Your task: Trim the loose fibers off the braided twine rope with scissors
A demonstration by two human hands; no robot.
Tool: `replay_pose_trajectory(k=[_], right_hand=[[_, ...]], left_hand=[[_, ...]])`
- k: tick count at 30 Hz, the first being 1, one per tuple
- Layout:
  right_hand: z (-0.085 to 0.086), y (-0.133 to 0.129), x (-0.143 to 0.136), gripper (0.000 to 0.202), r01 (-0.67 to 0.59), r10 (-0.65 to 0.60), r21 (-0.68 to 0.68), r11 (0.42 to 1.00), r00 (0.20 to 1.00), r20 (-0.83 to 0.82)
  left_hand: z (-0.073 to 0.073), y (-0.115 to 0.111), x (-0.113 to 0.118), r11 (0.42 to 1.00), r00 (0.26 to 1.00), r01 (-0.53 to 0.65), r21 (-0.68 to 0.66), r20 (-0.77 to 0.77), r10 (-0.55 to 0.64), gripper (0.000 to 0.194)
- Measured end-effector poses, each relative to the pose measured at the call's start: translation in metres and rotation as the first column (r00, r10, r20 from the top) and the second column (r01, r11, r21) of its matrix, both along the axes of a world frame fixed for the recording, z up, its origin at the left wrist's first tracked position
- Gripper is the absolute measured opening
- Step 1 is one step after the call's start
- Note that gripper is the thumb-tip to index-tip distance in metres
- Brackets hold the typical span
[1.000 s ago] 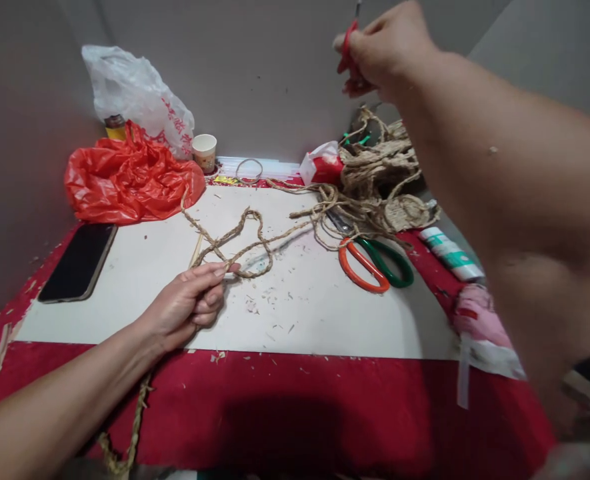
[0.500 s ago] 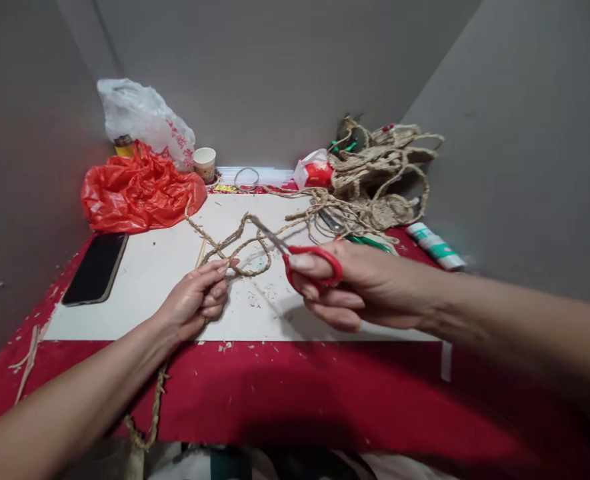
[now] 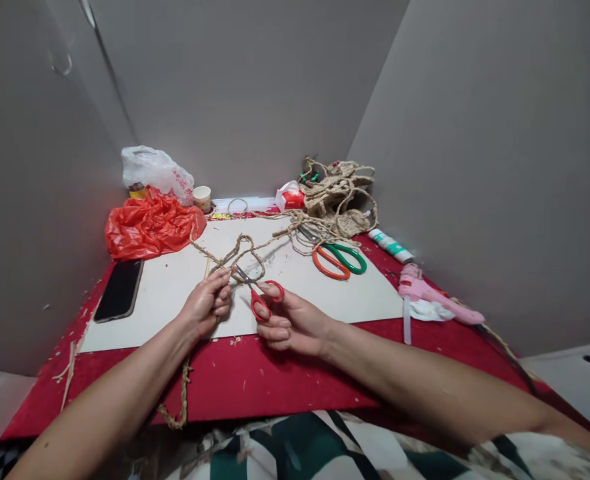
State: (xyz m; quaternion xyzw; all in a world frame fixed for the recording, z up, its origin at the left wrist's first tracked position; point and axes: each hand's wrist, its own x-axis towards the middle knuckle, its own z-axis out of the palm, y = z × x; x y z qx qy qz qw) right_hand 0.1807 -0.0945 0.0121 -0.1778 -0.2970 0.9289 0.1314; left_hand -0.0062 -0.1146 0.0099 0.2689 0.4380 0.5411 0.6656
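- The red-covered table point(image 3: 235, 383) has its near edge just short of the person's body, below both hands; elbow room toward the body looks tight, so any pull is best made sideways or forward.
- The white board point(image 3: 369, 300) lies under and beyond the hands. Its near edge passes below them, and its most open stretch runs from the right hand toward the right, dotted with scraps.
- The rope heap point(image 3: 337, 193) stands beyond the right hand, off to its right; its loose strands trail back toward the work and could snag if the cord is tugged.
- The orange-and-green scissors point(image 3: 335, 253) lie ahead and to the right of the right hand, limiting a forward swing there.
- The dark phone point(image 3: 119, 291) rests to the left of the left hand, near enough to be knocked by a wide sweep.
- The left hand point(image 3: 209, 303) is pinched on the braided cord point(image 3: 245, 237), which loops over the board just beyond it. A cord tail point(image 3: 185, 390) droops by the near edge under the left forearm and could catch on the arm or edge; whether it is the same piece, I cannot tell.
- The right hand point(image 3: 292, 323), apart from the left, grips the small red scissors point(image 3: 253, 299), handles spread. Their blades reach the left fingertips: a slip could nick skin, or crossing strands could lead to cutting the wrong one.
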Motion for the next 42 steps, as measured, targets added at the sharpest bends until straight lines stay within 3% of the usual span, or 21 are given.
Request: replay_pose_trajectory(k=[8, 18, 35, 39, 42], right_hand=[[-0.017, 0.006, 0.001, 0.043, -0.099, 0.096, -0.072, 0.992, 0.994, -0.044], [-0.019, 0.016, 0.001, 0.042, -0.04, 0.031, -0.095, 0.995, 0.995, -0.093], [-0.035, 0.025, 0.007, 0.039, -0.063, 0.019, -0.16, 0.985, 0.965, -0.263], [-0.042, 0.029, 0.007, 0.04, -0.054, 0.01, -0.152, 0.987, 0.96, -0.281], [-0.043, 0.034, 0.008, 0.041, -0.086, 0.06, -0.073, 0.994, 0.952, -0.299]], left_hand=[[0.001, -0.001, 0.001, 0.998, 0.998, 0.065, 0.002, 0.013, -0.065, 0.028], [0.003, -0.003, 0.006, 0.995, 0.995, 0.089, -0.035, 0.051, -0.087, 0.026], [-0.004, 0.003, 0.007, 0.992, 0.987, 0.118, -0.033, 0.11, -0.114, 0.026], [-0.006, 0.004, 0.007, 0.994, 0.987, 0.11, -0.029, 0.125, -0.105, 0.028], [-0.009, 0.006, 0.008, 0.994, 0.984, 0.102, -0.032, 0.152, -0.096, 0.03]])
